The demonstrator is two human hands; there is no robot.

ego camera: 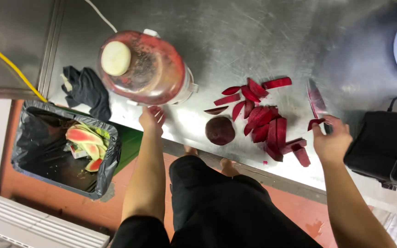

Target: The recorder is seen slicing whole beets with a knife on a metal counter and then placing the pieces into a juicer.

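Right hand [331, 140] closed around a knife [317, 102] and beet slice [315, 122]; left hand [152, 118] open-fingered against the blender jar [144, 67].

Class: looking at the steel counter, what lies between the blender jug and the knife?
In the head view: beet slices and a peeled beet half lie between blender jug and knife.

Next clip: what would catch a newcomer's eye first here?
The dark red beetroot slices scattered mid-counter, beside a peeled beetroot half, stand out against the steel counter. To their right, the right hand holds a red-stained knife and a beet slice. At the left, the left hand sits by the base of a red-smeared blender jar; below it, on the floor, a black-lined bin holds watermelon rinds.
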